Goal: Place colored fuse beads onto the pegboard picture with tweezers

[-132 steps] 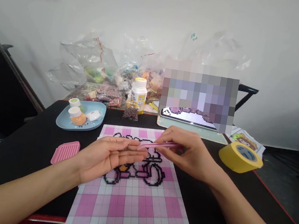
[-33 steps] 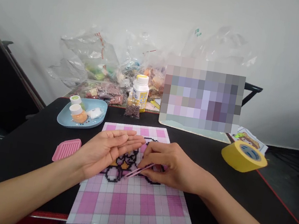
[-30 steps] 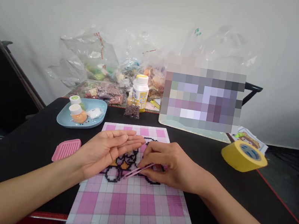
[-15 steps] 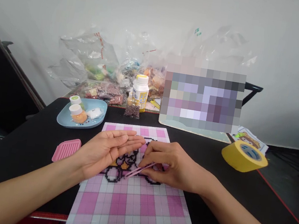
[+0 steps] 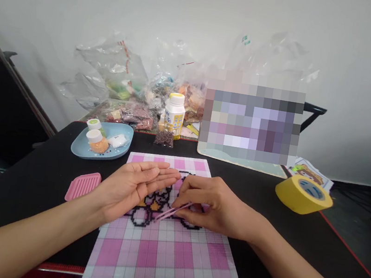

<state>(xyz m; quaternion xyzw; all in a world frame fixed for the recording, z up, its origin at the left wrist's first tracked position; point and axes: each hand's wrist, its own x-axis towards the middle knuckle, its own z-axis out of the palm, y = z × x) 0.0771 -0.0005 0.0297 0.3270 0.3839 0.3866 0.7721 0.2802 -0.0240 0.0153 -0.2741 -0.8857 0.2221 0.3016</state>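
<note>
1. Where the black table (image 5: 38,177) has its far left corner, a blue tray (image 5: 78,145) holds two small jars and a white packet. Tiny bits lie in the tray, too small to make out.
2. Nearer the table's left edge is a ridged pink dish (image 5: 82,187), just beside the left arm. A wide strip of black table top lies to the left of it.
3. The left hand (image 5: 138,190) is open and flat, palm up, fingers side by side, above the checked sheet (image 5: 166,248). It hides part of the black bead picture (image 5: 140,219).
4. The sheet sits mid-table. Its near left corner pokes a little past the table's red near edge, and its near squares are in plain sight.
5. By the back edge stands a white bottle (image 5: 174,116), with a little bag of dark beads (image 5: 164,138) in front.
6. Pink tweezers (image 5: 167,213) point down and left over the sheet. I can't tell if their tips touch it.
7. The right hand (image 5: 210,204) pinches the tweezers and covers more of the picture.
8. Behind it, blurry squares hide most of a pale board (image 5: 241,161).
9. Yellow tape (image 5: 290,198) sits at the right edge, with black table top between it and the right arm.
</note>
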